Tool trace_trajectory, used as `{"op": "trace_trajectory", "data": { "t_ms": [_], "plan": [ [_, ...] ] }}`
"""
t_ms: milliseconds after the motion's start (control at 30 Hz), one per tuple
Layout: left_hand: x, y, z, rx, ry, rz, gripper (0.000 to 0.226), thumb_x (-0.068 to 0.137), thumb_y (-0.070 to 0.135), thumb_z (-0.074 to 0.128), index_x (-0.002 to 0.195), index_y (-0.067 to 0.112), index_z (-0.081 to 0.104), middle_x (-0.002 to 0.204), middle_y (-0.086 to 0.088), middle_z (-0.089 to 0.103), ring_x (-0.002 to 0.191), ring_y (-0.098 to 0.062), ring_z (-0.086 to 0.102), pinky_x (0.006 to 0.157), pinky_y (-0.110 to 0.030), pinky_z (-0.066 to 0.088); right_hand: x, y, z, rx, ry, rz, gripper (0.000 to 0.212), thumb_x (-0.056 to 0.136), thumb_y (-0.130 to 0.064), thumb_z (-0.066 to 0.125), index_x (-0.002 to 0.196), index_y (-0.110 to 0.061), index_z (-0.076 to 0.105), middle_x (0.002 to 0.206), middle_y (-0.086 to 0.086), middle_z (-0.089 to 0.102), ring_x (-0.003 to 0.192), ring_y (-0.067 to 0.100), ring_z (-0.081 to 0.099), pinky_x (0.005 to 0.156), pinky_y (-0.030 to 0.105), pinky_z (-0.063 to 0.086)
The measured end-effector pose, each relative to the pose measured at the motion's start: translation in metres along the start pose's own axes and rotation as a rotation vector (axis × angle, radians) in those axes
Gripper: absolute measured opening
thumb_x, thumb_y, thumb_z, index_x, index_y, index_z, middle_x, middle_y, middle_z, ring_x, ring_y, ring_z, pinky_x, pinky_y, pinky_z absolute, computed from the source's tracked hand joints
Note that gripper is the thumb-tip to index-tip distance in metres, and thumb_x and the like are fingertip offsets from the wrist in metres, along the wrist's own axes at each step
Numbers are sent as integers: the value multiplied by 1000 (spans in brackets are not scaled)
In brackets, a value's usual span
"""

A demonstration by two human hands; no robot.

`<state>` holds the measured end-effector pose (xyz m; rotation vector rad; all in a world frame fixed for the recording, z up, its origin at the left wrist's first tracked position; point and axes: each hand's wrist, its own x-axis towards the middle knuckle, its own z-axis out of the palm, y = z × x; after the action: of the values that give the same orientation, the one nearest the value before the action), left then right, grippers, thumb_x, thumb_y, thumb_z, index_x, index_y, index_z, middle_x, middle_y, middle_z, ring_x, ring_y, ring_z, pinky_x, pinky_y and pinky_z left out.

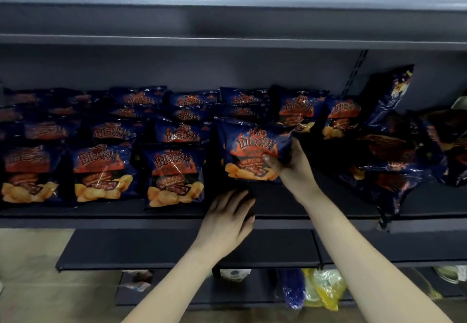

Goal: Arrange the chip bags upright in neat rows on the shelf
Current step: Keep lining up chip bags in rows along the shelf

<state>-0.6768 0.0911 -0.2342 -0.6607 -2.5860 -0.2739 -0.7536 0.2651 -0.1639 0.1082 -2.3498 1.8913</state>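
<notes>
The right grip (290, 168) pinches the lower right corner of a chip bag (252, 151), holding it upright on the shelf (278, 205) just right of three neat rows of bags (174, 173). The left grip (227, 221) hangs empty, fingers relaxed, over the shelf's front edge. A jumbled heap of bags (394, 151) lies to the right.

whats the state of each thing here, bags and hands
held bag: upright, gripped at its right edge by the right hand
left hand: open, holding nothing, at the shelf front edge
bags on the left: upright, in rows
bags on the right: toppled, jumbled in a heap
</notes>
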Motion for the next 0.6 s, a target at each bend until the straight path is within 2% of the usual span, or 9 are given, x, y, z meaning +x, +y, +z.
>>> {"op": "trace_trajectory", "data": {
  "t_ms": [67,167,267,333,367,433,500,600],
  "plan": [
    [-1,-1,4,18,20,12,37,88,35,47,112,15,66,122,-5,63,111,-26,59,93,-40,48,-2,6,8,7,9,26,44,81,-12,72,116,-20,47,116,0,63,110,17,60,98,47,47],
    [-2,-3,10,38,62,29,36,87,34,50,111,15,67,121,-6,63,109,-26,60,93,-40,49,-3,12,14,-10,14,43,41,82,-12,71,114,-20,47,112,-1,63,107,16,61,96,43,49],
    [-2,-3,14,45,106,31,35,85,33,52,110,15,67,118,-6,64,108,-26,61,93,-38,49,-3,12,15,-132,-10,30,34,82,-17,71,107,-21,48,99,-13,61,99,11,61,84,23,50],
    [-2,-3,16,58,128,31,34,85,33,52,110,16,68,117,-5,65,108,-25,61,91,-36,50,-3,10,14,-204,-20,24,32,83,-20,71,103,-23,47,93,-19,57,90,3,57,71,4,42],
    [-3,-2,16,66,136,31,34,85,33,52,109,16,68,117,-4,66,108,-24,61,90,-36,50,-3,10,14,-236,-17,23,31,83,-21,71,100,-24,46,90,-20,55,85,1,54,65,2,40],
    [-3,-2,17,73,146,31,34,86,34,52,109,16,68,115,-3,66,106,-24,62,88,-35,51,-3,9,14,-279,-11,32,30,83,-23,70,100,-22,45,92,-15,57,86,5,53,66,7,38],
    [-3,-2,16,78,149,33,34,86,33,52,109,16,69,114,-3,67,103,-24,63,87,-34,52,-3,8,15,-297,-16,37,35,84,-23,70,111,-18,48,106,-5,61,98,10,54,80,18,40],
    [-3,-1,16,80,155,26,33,85,33,52,106,15,70,109,-5,68,99,-25,64,84,-35,52,-6,7,18,-339,-15,27,47,84,-22,69,125,-17,47,123,3,58,117,18,50,94,26,38]
  ]
}}
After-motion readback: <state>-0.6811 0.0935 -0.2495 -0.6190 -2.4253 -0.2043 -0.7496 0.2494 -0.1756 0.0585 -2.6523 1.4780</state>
